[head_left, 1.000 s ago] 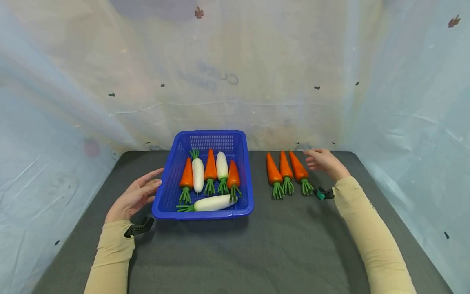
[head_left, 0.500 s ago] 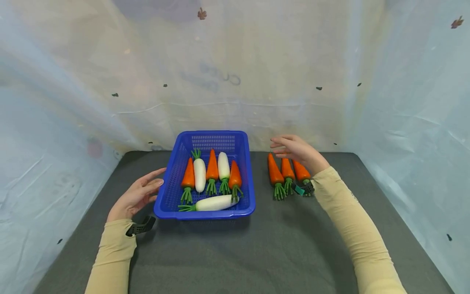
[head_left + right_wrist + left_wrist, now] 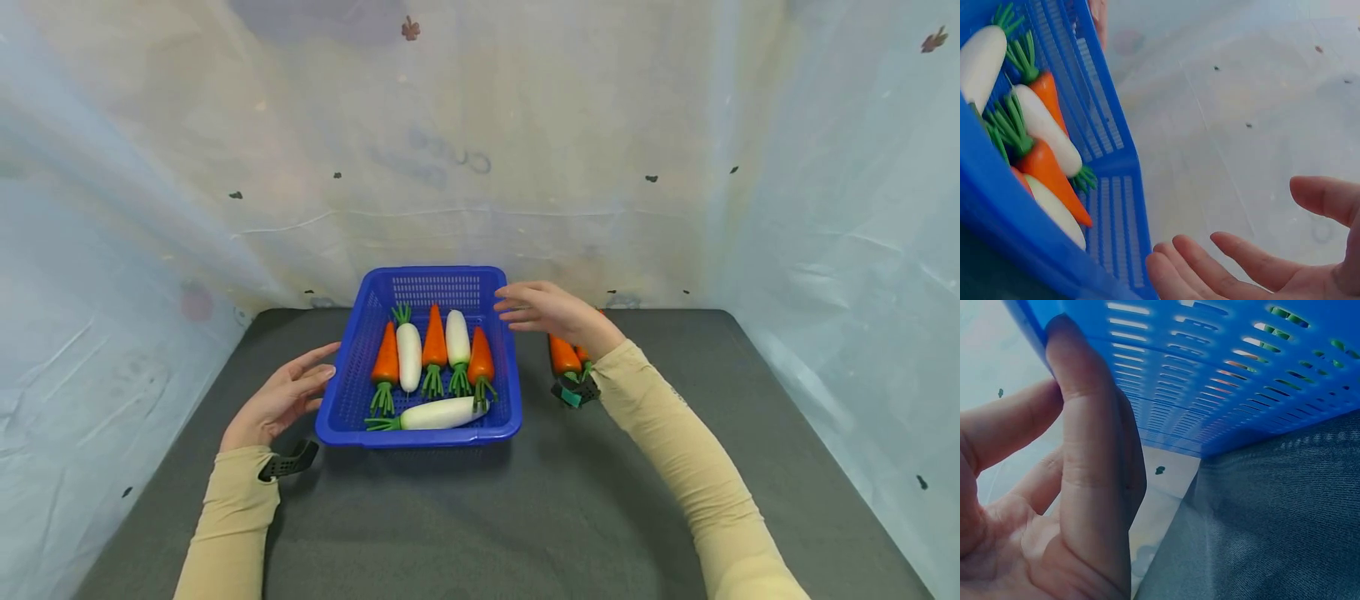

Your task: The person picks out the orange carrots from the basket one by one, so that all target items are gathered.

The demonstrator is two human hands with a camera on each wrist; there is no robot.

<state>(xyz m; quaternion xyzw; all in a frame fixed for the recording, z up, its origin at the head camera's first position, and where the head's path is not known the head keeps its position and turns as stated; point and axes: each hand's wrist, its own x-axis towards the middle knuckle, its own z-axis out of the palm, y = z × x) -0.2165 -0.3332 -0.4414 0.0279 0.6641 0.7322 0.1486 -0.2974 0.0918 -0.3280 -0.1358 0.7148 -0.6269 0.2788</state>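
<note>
A blue plastic basket (image 3: 418, 437) with slotted walls holds three orange carrots (image 3: 434, 342) and three white radishes (image 3: 442, 414). My left hand (image 3: 277, 404) is at the basket's left side, its extended fingertips touching the outer wall just under the rim in the left wrist view. Beside the right rim is my right hand (image 3: 555, 315), held in the air with fingers loosely extended and nothing in them. In the right wrist view, its fingertips (image 3: 1163, 275) overlap the basket's edge. Beneath that hand and wrist, loose carrots (image 3: 562, 357) lie on the table, partly hidden.
A dark grey cloth covers the table (image 3: 450, 517). Pale plastic sheeting (image 3: 570, 125) rises behind the table and along both sides. Dark bands are on both wrists, the right wristband (image 3: 573, 392) having a green patch.
My right hand has swept left over the loose carrots to the basket's right rim, covering part of them. The left hand and the basket have stayed in place.
</note>
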